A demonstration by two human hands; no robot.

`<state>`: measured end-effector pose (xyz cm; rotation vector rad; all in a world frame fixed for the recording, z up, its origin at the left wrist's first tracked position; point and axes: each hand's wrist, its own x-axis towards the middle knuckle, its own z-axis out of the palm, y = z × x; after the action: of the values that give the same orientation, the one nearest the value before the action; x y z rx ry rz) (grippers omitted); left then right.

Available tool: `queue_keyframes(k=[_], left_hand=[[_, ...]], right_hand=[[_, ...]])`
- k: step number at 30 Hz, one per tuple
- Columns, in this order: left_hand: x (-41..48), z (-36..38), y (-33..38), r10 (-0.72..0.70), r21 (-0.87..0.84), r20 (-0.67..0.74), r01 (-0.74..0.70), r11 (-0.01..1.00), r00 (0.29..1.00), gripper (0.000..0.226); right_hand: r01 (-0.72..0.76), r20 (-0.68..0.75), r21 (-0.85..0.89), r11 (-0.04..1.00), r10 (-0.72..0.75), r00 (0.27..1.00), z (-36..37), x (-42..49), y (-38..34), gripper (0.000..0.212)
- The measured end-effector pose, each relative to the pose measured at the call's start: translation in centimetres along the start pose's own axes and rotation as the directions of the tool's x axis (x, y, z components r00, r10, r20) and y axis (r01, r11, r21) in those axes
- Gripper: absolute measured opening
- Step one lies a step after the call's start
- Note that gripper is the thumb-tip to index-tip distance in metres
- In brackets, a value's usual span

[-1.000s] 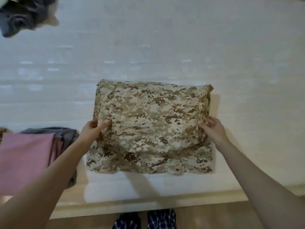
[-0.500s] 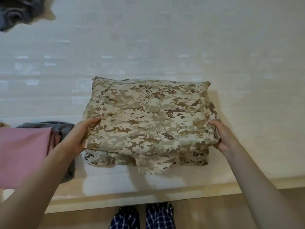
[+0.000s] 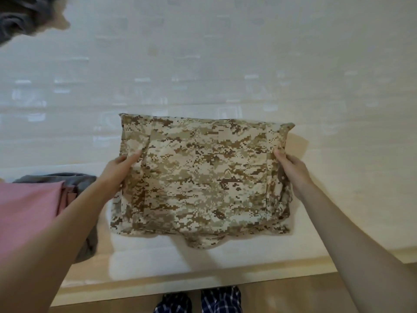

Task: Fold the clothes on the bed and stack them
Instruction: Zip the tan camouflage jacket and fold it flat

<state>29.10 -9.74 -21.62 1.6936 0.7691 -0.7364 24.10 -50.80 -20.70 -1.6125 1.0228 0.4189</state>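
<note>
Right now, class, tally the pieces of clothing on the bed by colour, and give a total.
Camouflage: 1, the camouflage garment.
Pink: 1, the pink garment.
Grey: 2, the grey garment under the pink one and the grey bundle far left.
Total: 4.

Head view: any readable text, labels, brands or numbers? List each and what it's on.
No readable text.
camouflage garment: pattern only, no label or tag showing.
bed sheet: faint pale printed marks, too blurred to tell whether any are letters.
pink garment and grey garment: no text showing.
</note>
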Motion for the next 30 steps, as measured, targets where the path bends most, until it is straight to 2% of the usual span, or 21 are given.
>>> queue_keyframes(k=[2,3,5,7,8,9,10,12,13,15,17,18,20,22,24,25,26,27,28,29,30], left_hand=[[1.0,0.9,1.3,0.036,-0.01,-0.038,-0.036,0.999,0.999,0.06],[1.4,1.3,1.5,0.073,0.004,-0.079,-0.073,0.997,0.994,0.055],[2.0,1.8,1.7,0.163,0.037,-0.16,-0.159,0.987,0.974,0.043],[2.3,2.2,1.8,0.218,0.114,-0.22,-0.197,0.974,0.951,0.031],[2.5,2.3,1.7,0.246,0.19,-0.268,-0.2,0.961,0.931,0.028],[2.7,2.3,1.3,0.282,0.268,-0.327,-0.198,0.943,0.902,0.032],[2.7,2.2,0.7,0.31,0.327,-0.385,-0.185,0.927,0.869,0.042],[1.5,2.1,-1.2,0.291,0.339,-0.448,-0.141,0.93,0.845,0.07],[0.6,2.1,-2.6,0.262,0.313,-0.449,-0.125,0.942,0.854,0.082],[-0.8,1.7,-5.2,0.196,0.253,-0.427,-0.091,0.963,0.883,0.097],[-1.4,1.1,-6.5,0.124,0.173,-0.357,-0.065,0.983,0.926,0.1],[-1.4,0.8,-6.6,0.103,0.135,-0.304,-0.064,0.989,0.947,0.098],[-1.3,0.0,-5.8,0.091,0.128,-0.204,-0.065,0.99,0.975,0.09],[-2.1,-0.4,-4.0,0.119,0.206,-0.119,-0.093,0.974,0.986,0.065],[-4.0,0.1,-2.1,0.182,0.241,-0.065,-0.161,0.957,0.981,0.041],[-5.4,0.8,-1.1,0.233,0.279,-0.071,-0.205,0.938,0.97,0.037],[-7.2,1.7,0.1,0.288,0.333,-0.093,-0.243,0.911,0.953,0.036],[-9.1,3.0,1.2,0.349,0.377,-0.112,-0.285,0.881,0.93,0.037],[-11.1,4.7,2.1,0.416,0.396,-0.126,-0.339,0.853,0.901,0.037],[-13.0,6.7,2.9,0.472,0.392,-0.118,-0.396,0.831,0.873,0.037],[-14.7,8.9,3.5,0.515,0.382,-0.085,-0.45,0.807,0.853,0.039]], right_hand=[[-0.031,0.114,0.015,0.999,0.029,0.993,-0.1,1.2,-1.9,0.065],[-0.022,0.127,0.038,0.999,0.017,0.992,-0.2,1.6,-2.5,0.058],[0.026,0.035,0.057,0.998,-0.028,0.999,0.0,2.1,-2.9,0.04],[0.047,-0.17,-0.106,0.993,-0.065,0.983,1.0,2.1,-2.6,0.034],[0.062,-0.304,-0.25,0.966,-0.139,0.943,1.8,1.9,-2.3,0.038],[0.099,-0.414,-0.408,0.908,-0.28,0.866,3.0,1.2,-2.1,0.043],[0.169,-0.449,-0.551,0.817,-0.461,0.766,4.5,0.0,-1.9,0.047],[0.364,-0.304,-0.714,0.598,-0.733,0.608,8.6,-3.3,-1.1,0.056],[0.456,-0.168,-0.744,0.489,-0.797,0.58,11.0,-4.8,-0.4,0.062],[0.552,0.128,-0.776,0.304,-0.782,0.61,15.4,-6.1,1.5,0.069],[0.519,0.317,-0.84,0.16,-0.631,0.708,18.5,-5.1,3.6,0.07],[0.492,0.347,-0.861,0.131,-0.557,0.754,19.2,-4.0,4.6,0.071],[0.43,0.318,-0.896,0.109,-0.518,0.794,19.9,-2.2,6.3,0.072],[0.401,0.309,-0.912,0.092,-0.488,0.816,20.0,-1.9,6.4,0.072],[0.458,0.365,-0.88,0.127,-0.437,0.822,19.7,-2.1,5.7,0.071],[0.507,0.4,-0.843,0.18,-0.421,0.814,19.2,-2.3,5.0,0.07],[0.553,0.437,-0.78,0.293,-0.378,0.816,18.4,-2.9,3.8,0.069],[0.561,0.469,-0.668,0.489,-0.308,0.828,17.2,-3.8,2.1,0.069],[0.483,0.492,-0.499,0.72,-0.224,0.841,15.6,-4.9,0.4,0.073],[0.346,0.518,-0.291,0.892,-0.156,0.841,13.7,-6.5,-1.2,0.079],[0.227,0.546,-0.106,0.968,-0.134,0.827,11.7,-8.1,-2.4,0.082]])
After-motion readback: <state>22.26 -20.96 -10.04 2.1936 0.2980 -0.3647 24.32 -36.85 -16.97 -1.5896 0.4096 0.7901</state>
